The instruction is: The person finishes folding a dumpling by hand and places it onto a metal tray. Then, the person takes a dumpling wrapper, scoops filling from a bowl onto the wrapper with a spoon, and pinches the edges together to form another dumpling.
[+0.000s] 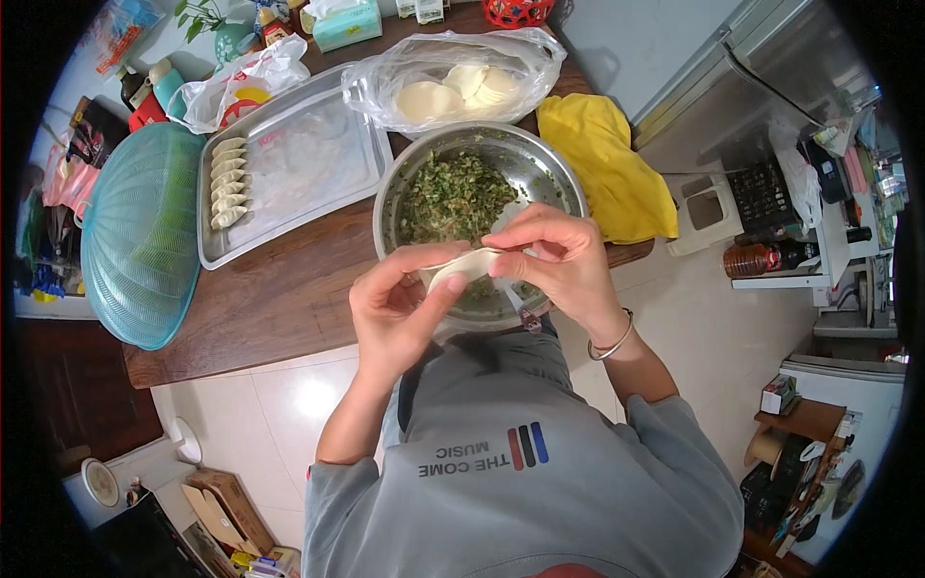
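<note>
A folded dumpling wrapper (468,266) is pinched between my two hands above the near side of a steel mixing bowl (571,180). My left hand (396,307) grips its left end between thumb and fingers. At its right end, the thumb and forefinger of my right hand (560,260) press the edge together. Chopped green filling (455,191) lies in the bowl. A spoon-like utensil (517,298) leans there, partly hidden behind my right hand. Whatever is inside the wrapper cannot be seen.
Left of the bowl, a metal tray (311,159) carries a column of several pleated dumplings (229,184). Round wrappers (430,100) lie in a clear plastic bag (538,54) behind the bowl. A yellow cloth (603,166) drapes at right; a teal mesh food cover (141,238) stands at far left.
</note>
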A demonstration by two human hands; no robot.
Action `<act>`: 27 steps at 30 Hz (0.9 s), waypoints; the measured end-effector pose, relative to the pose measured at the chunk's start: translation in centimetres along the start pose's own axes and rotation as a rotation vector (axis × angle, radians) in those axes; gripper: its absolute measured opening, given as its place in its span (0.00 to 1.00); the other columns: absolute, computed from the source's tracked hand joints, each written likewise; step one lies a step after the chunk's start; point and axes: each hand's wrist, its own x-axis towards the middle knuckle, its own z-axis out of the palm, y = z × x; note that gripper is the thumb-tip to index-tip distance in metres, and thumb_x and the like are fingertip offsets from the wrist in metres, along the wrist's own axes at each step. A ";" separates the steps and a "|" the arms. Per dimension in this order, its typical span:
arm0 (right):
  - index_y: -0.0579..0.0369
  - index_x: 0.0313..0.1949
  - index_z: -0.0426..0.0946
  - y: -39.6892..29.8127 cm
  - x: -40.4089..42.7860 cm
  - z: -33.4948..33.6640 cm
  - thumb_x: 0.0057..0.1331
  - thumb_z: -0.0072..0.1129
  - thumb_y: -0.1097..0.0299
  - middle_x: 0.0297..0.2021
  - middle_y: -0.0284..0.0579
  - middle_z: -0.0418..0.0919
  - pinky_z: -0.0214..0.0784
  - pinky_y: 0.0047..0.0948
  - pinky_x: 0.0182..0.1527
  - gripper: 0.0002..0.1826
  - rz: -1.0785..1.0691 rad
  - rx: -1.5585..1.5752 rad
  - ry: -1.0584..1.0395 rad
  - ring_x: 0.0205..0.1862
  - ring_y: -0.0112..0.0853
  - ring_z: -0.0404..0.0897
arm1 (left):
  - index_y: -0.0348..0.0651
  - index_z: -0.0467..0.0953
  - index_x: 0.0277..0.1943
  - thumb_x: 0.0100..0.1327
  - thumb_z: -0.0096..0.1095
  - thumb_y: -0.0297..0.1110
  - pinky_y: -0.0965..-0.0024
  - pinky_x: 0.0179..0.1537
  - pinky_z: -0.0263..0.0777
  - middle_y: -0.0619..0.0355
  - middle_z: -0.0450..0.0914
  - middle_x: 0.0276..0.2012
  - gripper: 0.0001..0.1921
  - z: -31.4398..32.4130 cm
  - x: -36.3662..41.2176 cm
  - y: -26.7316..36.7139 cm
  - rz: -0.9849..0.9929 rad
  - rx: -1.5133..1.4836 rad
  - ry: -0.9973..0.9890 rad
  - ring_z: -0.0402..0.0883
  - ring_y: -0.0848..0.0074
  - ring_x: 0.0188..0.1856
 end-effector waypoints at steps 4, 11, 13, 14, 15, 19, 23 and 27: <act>0.61 0.39 0.85 0.4 0.0 0.0 0.56 0.70 0.82 0.35 0.41 0.80 0.69 0.20 0.37 0.10 -0.028 -0.082 0.026 0.36 0.23 0.78 | 0.28 0.78 0.51 0.60 0.67 0.16 0.70 0.53 0.75 0.47 0.83 0.48 0.16 -0.1 0.0 -0.1 -0.009 -0.001 -0.023 0.81 0.71 0.51; 0.61 0.34 0.84 0.2 -0.1 0.4 0.57 0.69 0.83 0.32 0.39 0.79 0.60 0.17 0.30 0.06 -0.196 -0.225 0.078 0.30 0.19 0.72 | 0.28 0.76 0.54 0.56 0.69 0.14 0.69 0.54 0.78 0.47 0.82 0.50 0.21 0.6 -0.1 0.2 -0.076 -0.079 0.019 0.81 0.69 0.54; 0.62 0.34 0.83 0.3 -0.1 0.6 0.57 0.68 0.83 0.32 0.41 0.80 0.65 0.20 0.34 0.06 -0.223 -0.229 0.091 0.32 0.22 0.75 | 0.29 0.77 0.54 0.57 0.69 0.15 0.69 0.54 0.78 0.47 0.82 0.50 0.20 0.6 -0.2 0.1 -0.089 -0.063 0.052 0.82 0.70 0.52; 0.62 0.33 0.83 0.4 -0.1 0.6 0.57 0.67 0.83 0.33 0.44 0.82 0.69 0.23 0.37 0.05 -0.250 -0.234 0.104 0.33 0.25 0.78 | 0.29 0.77 0.54 0.57 0.69 0.15 0.69 0.54 0.78 0.47 0.82 0.50 0.20 0.6 -0.2 0.0 -0.090 -0.063 0.053 0.82 0.70 0.52; 0.62 0.33 0.83 0.4 -0.1 0.5 0.57 0.67 0.83 0.33 0.44 0.82 0.69 0.23 0.37 0.05 -0.250 -0.235 0.102 0.33 0.25 0.78 | 0.29 0.77 0.53 0.57 0.69 0.15 0.70 0.53 0.78 0.47 0.83 0.50 0.19 0.5 -0.3 -0.1 -0.075 -0.058 0.049 0.82 0.70 0.52; 0.61 0.41 0.84 0.1 0.1 0.3 0.54 0.72 0.80 0.35 0.42 0.81 0.67 0.20 0.36 0.14 -0.215 -0.220 0.040 0.34 0.23 0.77 | 0.30 0.78 0.52 0.58 0.69 0.16 0.70 0.52 0.78 0.48 0.83 0.49 0.18 0.2 -0.3 -0.5 -0.027 -0.082 0.056 0.82 0.72 0.50; 0.59 0.48 0.84 0.1 0.3 0.3 0.52 0.75 0.78 0.38 0.41 0.80 0.68 0.19 0.37 0.22 -0.174 -0.105 0.008 0.39 0.22 0.77 | 0.29 0.78 0.52 0.58 0.68 0.16 0.70 0.52 0.78 0.48 0.83 0.48 0.17 0.1 -0.2 -0.4 -0.056 -0.069 0.039 0.82 0.72 0.50; 0.59 0.45 0.85 0.4 0.4 -0.4 0.52 0.74 0.79 0.39 0.41 0.79 0.70 0.19 0.38 0.19 -0.146 -0.157 -0.051 0.39 0.23 0.77 | 0.30 0.79 0.51 0.59 0.69 0.17 0.71 0.51 0.78 0.48 0.83 0.48 0.16 0.6 -0.2 0.0 -0.070 -0.052 0.010 0.82 0.72 0.50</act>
